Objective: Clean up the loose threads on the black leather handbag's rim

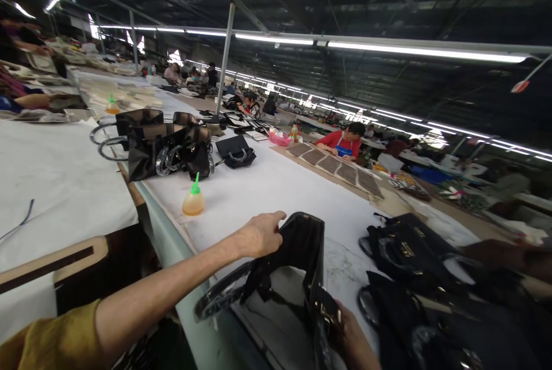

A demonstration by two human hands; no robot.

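A glossy black handbag [302, 255] stands open on the white worktable [267, 186] just in front of me. My left hand [261, 235] grips its far rim, thumb on top and fingers curled over the edge. My right hand [347, 332] holds the near right side of the bag by the metal clasp; its fingers are mostly hidden behind the bag. The bag's plastic-wrapped handle [222, 295] hangs off the table's near edge.
A glue bottle with a green nozzle [194, 200] stands on the table beyond my left hand. More black handbags lie piled at the right [414, 255] and stand further back [164, 145]. A person in red [345, 142] works at brown panels [340, 168] across the table.
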